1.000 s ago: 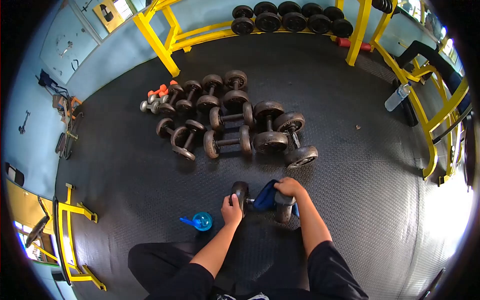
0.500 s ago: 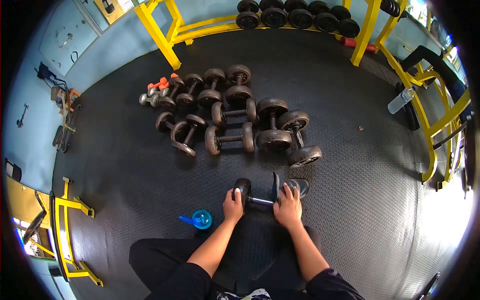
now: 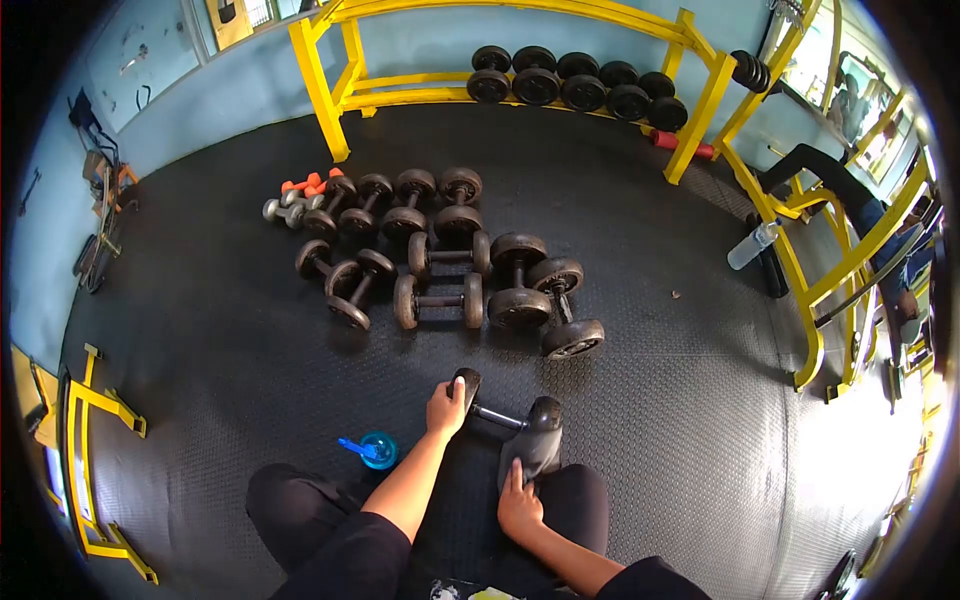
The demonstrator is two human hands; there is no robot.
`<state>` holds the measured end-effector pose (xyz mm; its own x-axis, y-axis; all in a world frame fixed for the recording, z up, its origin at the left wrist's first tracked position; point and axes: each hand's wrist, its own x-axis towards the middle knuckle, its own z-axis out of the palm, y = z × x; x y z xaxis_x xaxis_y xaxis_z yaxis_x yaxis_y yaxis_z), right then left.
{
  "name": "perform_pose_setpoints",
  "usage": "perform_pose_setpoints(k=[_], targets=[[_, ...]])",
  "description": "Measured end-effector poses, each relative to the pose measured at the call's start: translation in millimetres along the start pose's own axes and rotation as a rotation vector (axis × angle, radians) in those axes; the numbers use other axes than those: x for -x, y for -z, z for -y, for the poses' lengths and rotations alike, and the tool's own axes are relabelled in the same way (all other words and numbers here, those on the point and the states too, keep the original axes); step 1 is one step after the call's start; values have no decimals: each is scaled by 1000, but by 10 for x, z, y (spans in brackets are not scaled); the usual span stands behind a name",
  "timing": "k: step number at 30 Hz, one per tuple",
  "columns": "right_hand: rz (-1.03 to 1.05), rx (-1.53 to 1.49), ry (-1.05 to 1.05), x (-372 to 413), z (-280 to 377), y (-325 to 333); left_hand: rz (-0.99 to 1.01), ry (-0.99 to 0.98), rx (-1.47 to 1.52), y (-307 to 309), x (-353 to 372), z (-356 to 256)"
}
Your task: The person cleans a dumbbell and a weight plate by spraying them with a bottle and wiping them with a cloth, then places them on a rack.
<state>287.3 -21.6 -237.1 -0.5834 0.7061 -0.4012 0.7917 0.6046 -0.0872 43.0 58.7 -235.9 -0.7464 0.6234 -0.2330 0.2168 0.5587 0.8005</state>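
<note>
A dumbbell with black heads and a shiny chrome handle (image 3: 498, 417) is in front of my crossed legs. My left hand (image 3: 446, 408) is wrapped round its left head. A dark grey cloth (image 3: 541, 452) drapes over part of the right head (image 3: 545, 412). My right hand (image 3: 520, 505) grips the cloth's lower part, close to my right knee. Left of my left forearm stands a blue translucent spray bottle (image 3: 379, 451) with a blue nozzle.
Several worn dumbbells (image 3: 440, 300) lie on the black rubber floor ahead, with small orange dumbbells (image 3: 312, 184) at their far left. Beyond is a yellow rack (image 3: 420, 97) with black dumbbells. A water bottle (image 3: 752, 246) rests by the yellow frame at right.
My right hand has moved from the dumbbell's right head down toward my body, drawing the cloth with it. The dumbbell's right end has tipped nearer me. The view has tilted up and shifted right.
</note>
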Motion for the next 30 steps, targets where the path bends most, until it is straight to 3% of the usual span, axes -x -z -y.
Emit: perform_pose_setpoints(k=[1,2,4,5,7,11,13,15,16,17,18,19,21,22,23,24,25,26,27,29,30], targets=[[180,-144,19,-7,-8,-30,-1,-3,5,5,-9,-32],[177,-141,17,-101,-29,40,-2,6,-9,-1,-19,-28],[473,-146,-18,-403,-123,200,9,33,-18,-15,-54,-8],[474,-133,-19,-477,-138,175,8,38,-7,-23,-78,-17],[357,-314,-206,-589,-108,-12,30,-21,18,-6,-80,27],[119,-584,-148,-723,-170,-152,100,-4,68,-8,-117,102],[212,-1198,-204,-620,-149,271,113,-28,113,28,-71,85],[-9,-1533,-153,-564,-92,442,121,-40,146,64,-50,123],[-211,-1440,23,-426,-1,909,157,11,198,37,-69,167],[-378,-1374,237,-474,10,954,191,64,249,20,-104,262],[-448,-1290,291,-434,147,1330,285,46,404,-119,-283,644],[-440,-1159,365,-493,187,1445,273,55,397,-74,-258,704],[-399,-676,369,-696,349,1567,549,214,974,-55,-207,770],[-376,-555,414,-892,391,1363,500,266,874,161,-56,416],[-354,-432,459,-1146,431,1122,401,268,742,93,-96,585],[-260,-322,448,-1289,481,1061,392,289,791,161,6,500],[-337,-205,477,-1418,516,1066,381,310,841,239,104,405],[-356,-212,518,-1522,510,1073,396,157,818,187,25,605],[-376,-218,557,-1627,499,1137,385,167,816,196,37,546],[-419,-444,520,-1948,517,1083,274,348,675,205,112,319],[-330,-571,491,-2183,491,1035,272,367,672,179,87,391]])
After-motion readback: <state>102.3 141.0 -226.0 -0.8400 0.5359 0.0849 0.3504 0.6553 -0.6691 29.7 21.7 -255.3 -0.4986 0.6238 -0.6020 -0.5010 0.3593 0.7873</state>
